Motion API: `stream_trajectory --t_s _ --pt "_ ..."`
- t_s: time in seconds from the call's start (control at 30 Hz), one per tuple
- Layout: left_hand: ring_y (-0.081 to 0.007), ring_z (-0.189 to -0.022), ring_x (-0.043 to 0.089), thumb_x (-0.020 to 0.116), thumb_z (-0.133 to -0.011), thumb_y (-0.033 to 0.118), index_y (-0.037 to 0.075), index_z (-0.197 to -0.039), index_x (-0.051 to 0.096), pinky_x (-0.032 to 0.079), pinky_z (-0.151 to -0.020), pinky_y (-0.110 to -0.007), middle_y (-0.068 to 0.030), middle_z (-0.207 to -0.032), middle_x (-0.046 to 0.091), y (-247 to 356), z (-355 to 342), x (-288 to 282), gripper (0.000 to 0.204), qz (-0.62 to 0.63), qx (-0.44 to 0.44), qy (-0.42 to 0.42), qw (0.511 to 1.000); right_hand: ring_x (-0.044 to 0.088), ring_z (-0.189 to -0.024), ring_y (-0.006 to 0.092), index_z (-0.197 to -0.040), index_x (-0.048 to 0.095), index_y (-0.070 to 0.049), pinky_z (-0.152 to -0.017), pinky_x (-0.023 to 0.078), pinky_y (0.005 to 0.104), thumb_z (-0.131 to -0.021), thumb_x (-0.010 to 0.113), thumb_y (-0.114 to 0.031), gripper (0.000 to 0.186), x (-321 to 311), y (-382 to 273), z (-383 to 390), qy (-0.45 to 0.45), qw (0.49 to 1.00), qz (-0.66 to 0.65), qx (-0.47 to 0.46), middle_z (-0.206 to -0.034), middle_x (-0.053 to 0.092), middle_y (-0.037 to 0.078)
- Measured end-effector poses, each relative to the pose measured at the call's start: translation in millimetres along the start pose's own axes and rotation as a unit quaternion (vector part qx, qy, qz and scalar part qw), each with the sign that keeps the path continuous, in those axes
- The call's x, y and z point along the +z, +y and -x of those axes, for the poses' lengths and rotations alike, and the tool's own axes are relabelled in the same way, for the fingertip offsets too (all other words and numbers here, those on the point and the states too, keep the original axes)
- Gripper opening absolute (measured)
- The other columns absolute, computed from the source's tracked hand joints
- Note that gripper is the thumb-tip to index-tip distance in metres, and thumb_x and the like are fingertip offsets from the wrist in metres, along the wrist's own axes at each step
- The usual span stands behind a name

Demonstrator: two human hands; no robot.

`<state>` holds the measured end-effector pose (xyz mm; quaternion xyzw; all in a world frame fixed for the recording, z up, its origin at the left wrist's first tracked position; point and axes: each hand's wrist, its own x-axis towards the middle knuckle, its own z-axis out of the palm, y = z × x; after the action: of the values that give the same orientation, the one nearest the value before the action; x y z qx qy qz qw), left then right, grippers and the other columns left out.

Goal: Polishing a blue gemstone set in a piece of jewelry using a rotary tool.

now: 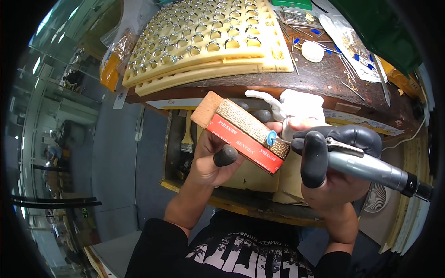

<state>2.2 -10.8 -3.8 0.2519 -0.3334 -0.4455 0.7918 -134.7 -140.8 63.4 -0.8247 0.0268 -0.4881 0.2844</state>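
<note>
My left hand (209, 167), black finger cots on its fingertips, grips a wooden block (205, 109) tilted down to the right. The block has a rough, gold-brown textured strip (243, 121) along its top and a red printed side (245, 146). In my right hand (336, 187), also in black finger cots, is a grey rotary handpiece (375, 170) with a metal lever. A small blue disc (271, 138) on its thin shank lies against the strip near the block's right end; whether it spins cannot be told. Some left fingers are hidden behind the block.
Cream trays (218, 68) of many rings stand on the dark bench (333, 88). A white-wrapped piece (303, 104) juts from the bench edge behind the block. Burs, a white round piece (312, 52) and tweezers (381, 76) lie at right. Below, an open drawer (250, 178) holds a brush (187, 134).
</note>
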Motion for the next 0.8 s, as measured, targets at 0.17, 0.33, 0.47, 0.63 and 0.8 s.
stream_trajectory --t_s 0.17,0.33,0.47,0.63,0.8 --pt "-0.0360 -0.125 0.045 0.062 -0.087 0.017 -0.002 -0.138 0.030 0.037 -0.105 -0.050 -0.0255 -0.131 0.047 -0.3 -0.7 4.0 0.064 0.006 0.014 0.002 1.000 0.059 -0.063 0.0106 -0.087 0.055 0.002 -0.061 0.047 0.0233 -0.081 0.066 -0.005 0.014 3.1 1.1 5.2 0.003 1.000 -0.017 0.020 -0.078 0.065 0.008" --pt "-0.0401 -0.127 0.041 0.063 -0.084 0.023 -0.002 -0.140 0.025 0.034 -0.107 -0.053 -0.0237 -0.137 0.040 0.9 2.0 3.1 0.072 -0.017 -0.008 0.020 1.000 0.059 -0.063 0.0109 -0.087 0.056 0.002 -0.061 0.046 0.0233 -0.080 0.067 -0.005 0.014 -2.2 2.1 2.0 -0.019 0.999 0.039 -0.025 -0.079 0.065 0.007" --pt "-0.0385 -0.126 0.043 0.062 -0.087 0.018 0.000 -0.139 0.031 0.035 -0.105 -0.052 -0.0286 -0.133 0.045 -1.0 2.0 2.2 0.063 0.018 0.012 0.003 1.000 0.060 -0.064 0.0110 -0.086 0.056 0.002 -0.061 0.047 0.0231 -0.080 0.067 -0.004 0.014 -0.5 0.1 0.7 -0.011 0.999 0.028 -0.013 -0.078 0.065 0.007" --pt "-0.0396 -0.127 0.042 0.062 -0.087 0.018 0.000 -0.138 0.032 0.035 -0.105 -0.052 -0.0286 -0.133 0.045 -1.6 3.3 3.1 0.062 0.027 0.011 0.013 0.999 0.061 -0.065 0.0112 -0.086 0.055 0.002 -0.062 0.047 0.0227 -0.081 0.067 -0.004 0.014 3.6 -1.9 -0.2 0.004 1.000 0.006 -0.001 -0.076 0.066 0.007" --pt "-0.0395 -0.127 0.042 0.061 -0.087 0.017 0.001 -0.138 0.033 0.035 -0.105 -0.052 -0.0281 -0.133 0.045 -5.0 2.7 2.0 0.060 0.035 0.022 0.007 0.999 0.061 -0.065 0.0111 -0.085 0.055 0.002 -0.062 0.048 0.0230 -0.081 0.066 -0.003 0.013 4.2 -0.8 1.8 0.015 1.000 -0.010 0.002 -0.076 0.066 0.007"
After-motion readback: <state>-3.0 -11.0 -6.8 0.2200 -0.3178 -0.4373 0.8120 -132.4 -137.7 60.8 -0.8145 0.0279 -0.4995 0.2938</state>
